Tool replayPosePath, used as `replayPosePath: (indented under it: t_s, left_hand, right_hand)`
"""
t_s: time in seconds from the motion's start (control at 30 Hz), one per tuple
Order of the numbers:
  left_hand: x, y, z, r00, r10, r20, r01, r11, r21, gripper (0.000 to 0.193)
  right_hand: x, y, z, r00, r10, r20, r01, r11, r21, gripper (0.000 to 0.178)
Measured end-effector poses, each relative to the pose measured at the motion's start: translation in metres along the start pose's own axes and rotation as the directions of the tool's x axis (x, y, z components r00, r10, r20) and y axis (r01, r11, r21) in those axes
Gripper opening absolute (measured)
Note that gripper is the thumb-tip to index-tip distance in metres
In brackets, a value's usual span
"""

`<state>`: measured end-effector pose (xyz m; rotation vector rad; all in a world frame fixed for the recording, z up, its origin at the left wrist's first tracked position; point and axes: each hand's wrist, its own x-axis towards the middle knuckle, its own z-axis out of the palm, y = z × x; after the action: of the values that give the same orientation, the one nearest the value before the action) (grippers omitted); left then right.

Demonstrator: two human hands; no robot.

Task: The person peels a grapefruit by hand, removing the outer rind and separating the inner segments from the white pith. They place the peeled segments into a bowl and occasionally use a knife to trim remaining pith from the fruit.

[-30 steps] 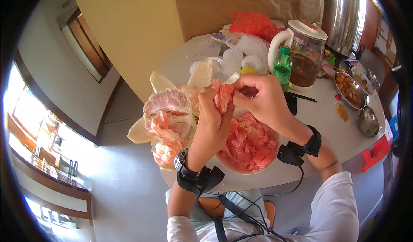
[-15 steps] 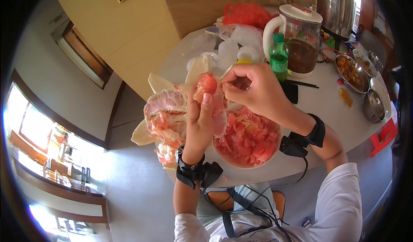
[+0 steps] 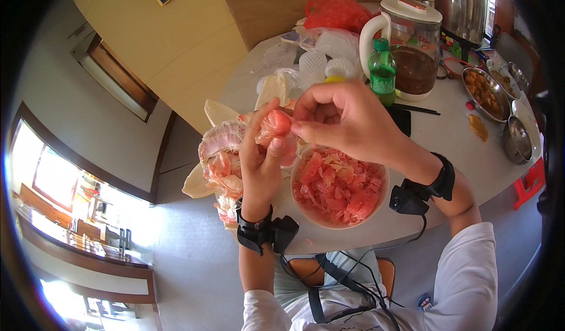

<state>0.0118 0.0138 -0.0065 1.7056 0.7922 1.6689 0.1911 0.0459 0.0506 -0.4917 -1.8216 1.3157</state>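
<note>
Your left hand is raised with its fingers curled around a piece of pink fruit, gripping it between thumb and fingers. Your right hand is beside it, fingers bent, thumb and forefinger tips together at the right side of the piece — whether they pinch a shred of it, you cannot tell. In the view the piece sits at the tips of the left hand, up and left of the bowl, which is heaped with loose pink pulp.

Your near limit is the front edge of the table, curving just below the bowl with a narrow strip of top between. On your left, the pile of peel spreads out to the table's left edge, close by the left hand. Your widest bare stretch of top lies to the right, between the right forearm and the small metal bowl, with an orange scrap on its far side.

Ahead of your right hand stand the green bottle and, just behind, the glass jug of brown liquid. The bottle carries pale print on its green label — the only lettering plain to you here. White foam nets and a red bag lie farther back.
</note>
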Motion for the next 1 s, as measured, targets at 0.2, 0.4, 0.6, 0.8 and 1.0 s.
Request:
replayPosePath:
  t_s: [0.2,0.4,0.6,0.8,1.0]
  left_hand:
    - [-0.005,-0.005,-0.003,0.999,-0.038,0.036,0.042,0.992,-0.120,0.050]
    - [-0.011,-0.010,0.002,0.998,-0.060,0.010,0.059,0.916,-0.396,0.055]
    - [-0.007,-0.006,0.001,0.990,-0.133,0.042,0.138,0.885,-0.445,0.055]
    - [-0.003,0.003,0.001,0.993,-0.035,-0.117,0.036,0.999,0.011,0.041]
    - [-0.001,0.007,-0.002,0.998,-0.043,0.052,0.038,0.995,0.094,0.034]
  right_hand:
    - [-0.005,-0.007,0.005,0.996,0.069,0.059,-0.074,0.994,0.085,0.010]
    - [-0.008,-0.003,0.011,0.997,0.063,0.035,-0.068,0.982,0.175,0.011]
    - [-0.002,0.005,0.013,0.999,0.019,0.040,-0.029,0.962,0.272,0.016]
    - [-0.003,0.003,0.009,0.996,0.084,-0.015,-0.083,0.995,0.049,0.018]
    - [-0.003,-0.010,-0.005,0.995,0.099,0.010,-0.088,0.921,-0.380,0.015]
